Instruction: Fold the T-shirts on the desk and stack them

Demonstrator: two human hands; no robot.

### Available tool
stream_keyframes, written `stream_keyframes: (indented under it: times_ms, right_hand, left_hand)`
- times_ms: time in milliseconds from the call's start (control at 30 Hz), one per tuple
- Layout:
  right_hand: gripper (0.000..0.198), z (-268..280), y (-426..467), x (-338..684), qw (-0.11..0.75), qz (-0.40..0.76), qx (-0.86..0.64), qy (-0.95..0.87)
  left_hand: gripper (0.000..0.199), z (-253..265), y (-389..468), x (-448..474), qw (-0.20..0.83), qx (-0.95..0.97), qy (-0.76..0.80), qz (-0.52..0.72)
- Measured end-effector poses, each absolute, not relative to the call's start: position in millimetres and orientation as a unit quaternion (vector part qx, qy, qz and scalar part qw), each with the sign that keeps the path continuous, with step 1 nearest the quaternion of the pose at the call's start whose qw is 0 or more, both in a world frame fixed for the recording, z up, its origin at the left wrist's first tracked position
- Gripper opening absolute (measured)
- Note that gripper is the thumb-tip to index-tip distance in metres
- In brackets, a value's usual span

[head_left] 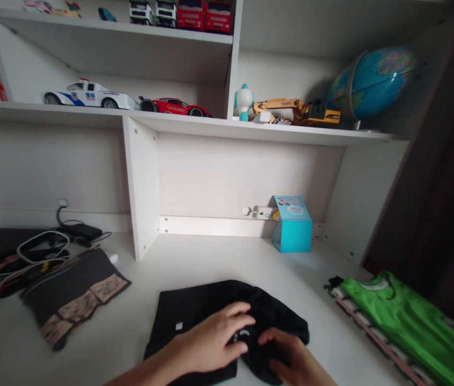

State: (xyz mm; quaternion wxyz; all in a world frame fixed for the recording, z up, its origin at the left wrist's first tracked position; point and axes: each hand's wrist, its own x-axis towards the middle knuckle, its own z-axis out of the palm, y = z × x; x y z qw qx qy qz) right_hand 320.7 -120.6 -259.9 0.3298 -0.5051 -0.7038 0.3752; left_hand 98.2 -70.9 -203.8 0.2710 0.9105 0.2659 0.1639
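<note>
A black garment (198, 305) lies partly folded on the white desk, with a small white tag on its left part and a small pale print near its middle. My left hand (214, 338) rests on it, fingers spread and lying over the cloth beside the print. Just to the right, my right hand (291, 356) has its fingers curled round a bunched, rounded part of the same black cloth. The lower edge of the garment runs partly under my hands and forearms.
Folded clothes topped by a green shirt (416, 321) lie at the right. A blue desk calendar (295, 233) stands by the wall socket. At the left are a dark patterned cloth (76, 292) and tangled cables (44, 246). Shelves above hold toy vehicles and a globe (380, 80).
</note>
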Motion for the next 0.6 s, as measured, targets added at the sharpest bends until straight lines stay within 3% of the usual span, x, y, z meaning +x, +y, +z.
stream_keyframes:
  times_ms: [200, 400, 467, 600]
  right_hand:
    - [0.032, -244, -116, 389, 0.265, 0.186, -0.613, -0.721]
    - [0.034, -270, -93, 475, 0.285, -0.136, -0.699, -0.642]
    - [0.033, -266, -93, 456, 0.269, -0.131, -0.667, -0.683]
    - [0.028, -245, -104, 355, 0.233, -0.005, -0.552, -0.8]
  left_hand:
    - [0.064, -239, -39, 48, 0.228, 0.884, 0.391, 0.121]
    - [0.041, -251, -51, 8, 0.205, 0.87, 0.422, 0.151]
    - [0.032, -250, -53, 3, 0.185, 0.865, 0.433, 0.173]
    - [0.02, -243, -51, 3, 0.136, 0.865, 0.45, 0.175]
